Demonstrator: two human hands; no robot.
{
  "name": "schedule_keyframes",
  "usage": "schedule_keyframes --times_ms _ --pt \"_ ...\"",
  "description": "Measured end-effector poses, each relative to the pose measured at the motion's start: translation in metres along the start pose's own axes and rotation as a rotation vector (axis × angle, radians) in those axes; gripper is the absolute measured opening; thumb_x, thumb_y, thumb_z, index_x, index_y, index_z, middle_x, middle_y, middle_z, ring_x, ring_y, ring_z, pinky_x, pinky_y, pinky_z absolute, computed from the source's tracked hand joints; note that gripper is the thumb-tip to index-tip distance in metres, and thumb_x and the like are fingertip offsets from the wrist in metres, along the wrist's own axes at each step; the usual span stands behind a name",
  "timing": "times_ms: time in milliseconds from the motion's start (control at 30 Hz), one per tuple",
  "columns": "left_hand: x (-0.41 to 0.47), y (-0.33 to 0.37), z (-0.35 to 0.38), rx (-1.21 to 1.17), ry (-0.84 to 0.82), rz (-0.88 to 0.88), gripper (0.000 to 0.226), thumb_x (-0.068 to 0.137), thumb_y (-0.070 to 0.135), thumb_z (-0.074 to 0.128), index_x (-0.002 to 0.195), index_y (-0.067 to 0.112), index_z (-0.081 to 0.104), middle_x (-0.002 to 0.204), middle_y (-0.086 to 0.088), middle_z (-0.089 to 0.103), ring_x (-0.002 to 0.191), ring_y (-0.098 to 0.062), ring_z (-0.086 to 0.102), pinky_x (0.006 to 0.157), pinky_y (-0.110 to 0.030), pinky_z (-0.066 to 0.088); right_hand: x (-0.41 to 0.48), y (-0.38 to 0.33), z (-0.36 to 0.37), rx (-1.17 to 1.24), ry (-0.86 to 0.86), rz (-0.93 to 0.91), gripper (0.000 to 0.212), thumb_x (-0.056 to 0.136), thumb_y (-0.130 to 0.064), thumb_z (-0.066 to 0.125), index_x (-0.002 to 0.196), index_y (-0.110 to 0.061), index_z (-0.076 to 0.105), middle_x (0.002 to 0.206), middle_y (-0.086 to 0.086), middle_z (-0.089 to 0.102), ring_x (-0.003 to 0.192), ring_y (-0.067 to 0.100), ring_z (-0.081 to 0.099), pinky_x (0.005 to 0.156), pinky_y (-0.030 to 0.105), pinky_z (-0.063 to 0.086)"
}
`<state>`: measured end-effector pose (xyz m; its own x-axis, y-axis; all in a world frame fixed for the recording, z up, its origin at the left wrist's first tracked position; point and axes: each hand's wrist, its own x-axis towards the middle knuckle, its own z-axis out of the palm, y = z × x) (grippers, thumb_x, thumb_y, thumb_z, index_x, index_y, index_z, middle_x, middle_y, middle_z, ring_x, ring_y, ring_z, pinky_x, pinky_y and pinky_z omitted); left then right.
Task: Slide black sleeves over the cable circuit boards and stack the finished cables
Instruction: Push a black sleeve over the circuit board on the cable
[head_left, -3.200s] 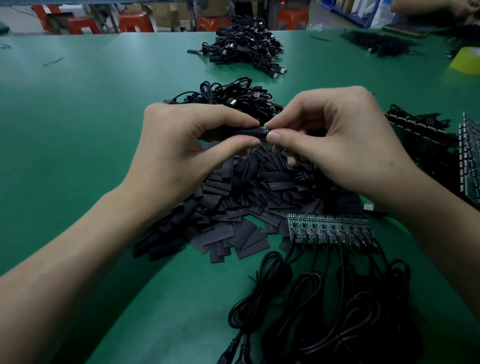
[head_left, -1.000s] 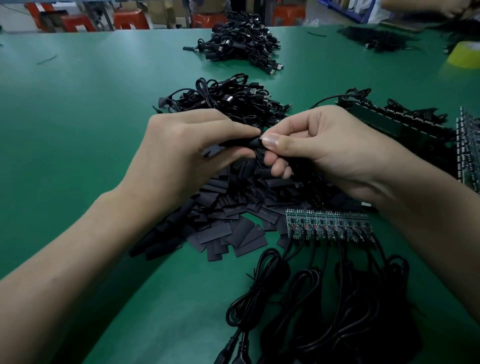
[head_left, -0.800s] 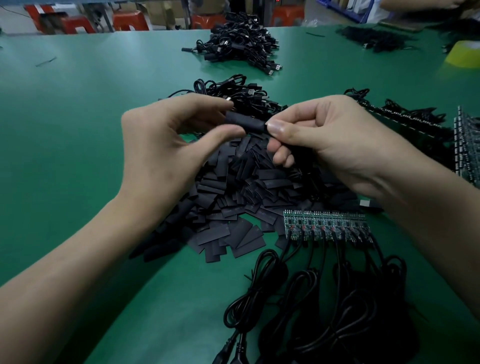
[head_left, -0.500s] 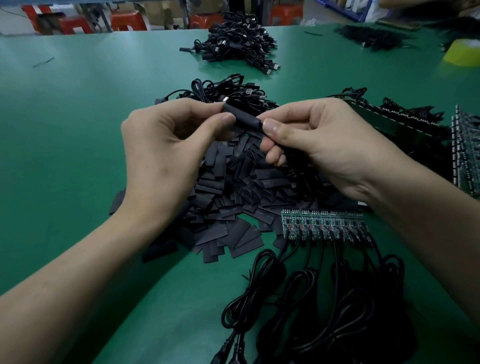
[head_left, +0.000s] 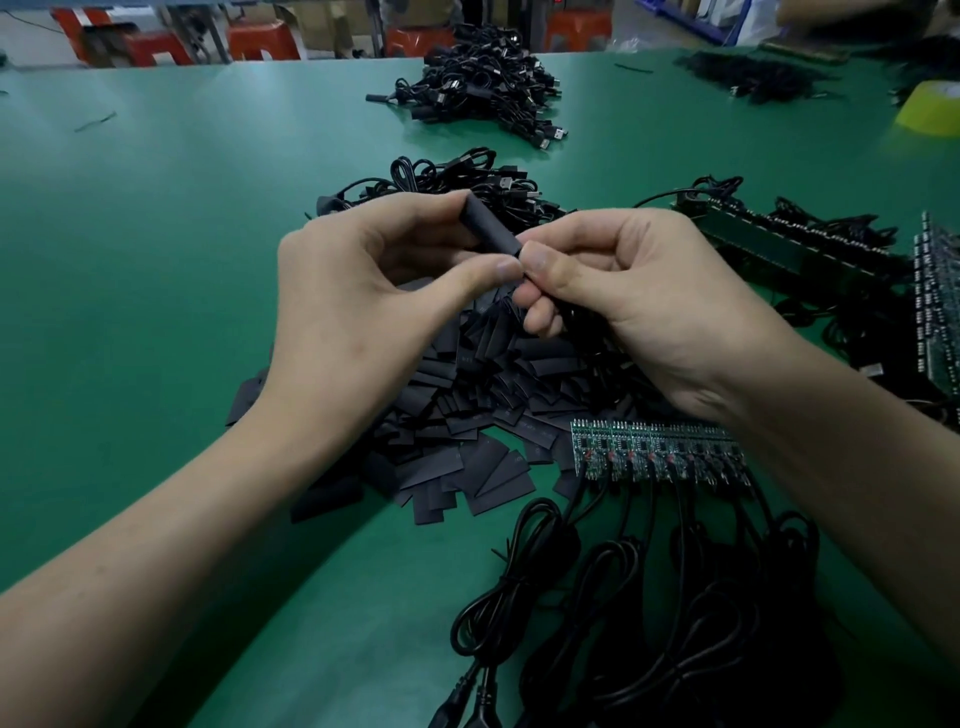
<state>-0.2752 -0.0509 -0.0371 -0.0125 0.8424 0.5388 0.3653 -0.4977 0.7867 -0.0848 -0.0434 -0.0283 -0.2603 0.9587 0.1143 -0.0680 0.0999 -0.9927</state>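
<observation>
Okay, left hand (head_left: 358, 312) pinches the black sleeve (head_left: 491, 228), right hand (head_left: 623, 301) pinches the cable end; push straight, no twisting, until board's covered.

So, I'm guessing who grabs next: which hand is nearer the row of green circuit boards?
Right. The right hand sits just behind the row of boards; the left hand is farther left, above the sleeve pile.
</observation>
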Motion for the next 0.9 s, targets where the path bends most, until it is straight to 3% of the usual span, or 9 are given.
schedule_keyframes --times_ms 200,333,533,700,800,833,900 --pt "0.003 -0.001 -0.003 0.017 -0.025 -0.009 0.038 0.078 0.026 0.088 0.114 0.023 0.075 0.097 0.010 0.078 0.088 -0.005 0.075 0.086 -0.023 0.059 -0.001 -0.004 -0.003 -0.020 -0.077 0.013 0.021 0.092 0.003 0.065 0.111 -0.004 0.070 0.088 0.011 0.078 0.078 0.016 0.074 0.077 0.024 0.061" --pt "0.006 -0.003 -0.005 -0.016 -0.014 -0.064 0.036 0.079 0.024 0.088 0.112 0.018 0.076 0.096 0.006 0.079 0.087 -0.007 0.075 0.084 -0.024 0.059 -0.003 -0.008 -0.004 -0.149 -0.131 -0.004 0.038 0.090 0.015 0.062 0.120 -0.007 0.068 0.097 0.012 0.078 0.085 0.019 0.077 0.085 0.026 0.060" --pt "0.007 -0.008 -0.001 -0.267 -0.054 -0.235 0.038 0.083 0.011 0.083 0.119 0.009 0.068 0.093 -0.003 0.079 0.083 -0.011 0.073 0.079 -0.024 0.058 -0.002 -0.008 -0.004 -0.263 -0.181 0.015 0.040 0.091 0.008 0.066 0.123 -0.015 0.064 0.104 0.013 0.076 0.090 0.017 0.077 0.083 0.020 0.057" --pt "0.008 -0.012 -0.002 -0.494 -0.075 -0.397 0.039 0.085 0.010 0.078 0.123 0.006 0.065 0.102 -0.012 0.077 0.090 -0.022 0.073 0.089 -0.038 0.060 0.002 -0.009 -0.016 -0.505 -0.296 0.181 0.037 0.086 -0.019 0.079 0.117 -0.019 0.058 0.103 0.002 0.078 0.100 0.025 0.074 0.101 0.051 0.053" --pt "0.012 -0.015 -0.005 -0.580 -0.013 -0.429 0.029 0.083 0.014 0.077 0.111 0.009 0.069 0.095 -0.005 0.077 0.087 -0.016 0.072 0.081 -0.029 0.059 0.003 -0.013 -0.021 -0.611 -0.363 0.181 0.017 0.090 -0.017 0.074 0.103 -0.013 0.063 0.092 0.005 0.078 0.094 0.034 0.074 0.087 0.058 0.053" --pt "0.012 -0.016 -0.006 -0.608 -0.003 -0.450 0.025 0.082 0.017 0.077 0.105 0.011 0.070 0.092 -0.003 0.077 0.085 -0.013 0.072 0.080 -0.026 0.058 0.003 -0.013 -0.022 -0.590 -0.352 0.167 0.012 0.093 -0.015 0.072 0.101 -0.010 0.065 0.091 0.007 0.079 0.091 0.032 0.076 0.079 0.055 0.055" --pt "0.010 -0.018 -0.003 -0.629 -0.064 -0.514 0.026 0.082 0.024 0.075 0.104 0.009 0.073 0.092 -0.001 0.077 0.088 -0.012 0.072 0.084 -0.028 0.059 0.004 -0.014 -0.022 -0.521 -0.305 0.132 0.004 0.095 -0.011 0.069 0.099 -0.010 0.069 0.091 0.007 0.079 0.084 0.022 0.077 0.064 0.029 0.057"
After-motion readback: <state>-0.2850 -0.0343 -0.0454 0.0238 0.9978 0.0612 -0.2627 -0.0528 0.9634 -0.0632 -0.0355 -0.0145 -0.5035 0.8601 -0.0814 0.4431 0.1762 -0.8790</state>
